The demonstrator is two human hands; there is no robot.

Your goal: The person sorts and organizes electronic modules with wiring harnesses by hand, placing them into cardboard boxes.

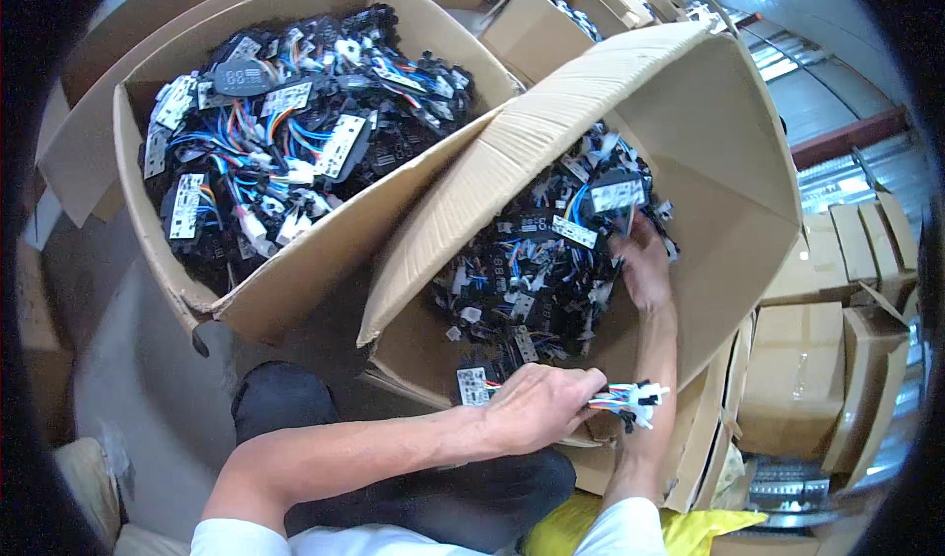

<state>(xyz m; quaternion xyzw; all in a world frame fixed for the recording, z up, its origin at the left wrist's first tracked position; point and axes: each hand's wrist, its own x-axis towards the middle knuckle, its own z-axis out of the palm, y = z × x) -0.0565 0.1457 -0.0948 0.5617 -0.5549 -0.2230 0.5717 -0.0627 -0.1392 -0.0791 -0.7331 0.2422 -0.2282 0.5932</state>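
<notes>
My left hand (541, 408) is closed round a bunch of wired display modules. A white circuit board (472, 386) sticks out on its left side, and coloured wires with white connectors (638, 399) on its right. My right hand (645, 266) reaches into the tilted cardboard box (724, 192). Its curled fingers are at the wires of a black display module (618, 195) with a white board, on a heap of similar modules (532, 271). The fingertips are partly hidden among the wires.
To the left, another open cardboard box (285, 295) is full of black display modules (340, 148) with coloured wires. More boxes stand behind, and stacked cartons (792, 369) at the right. A yellow bag (699, 534) lies by my right arm.
</notes>
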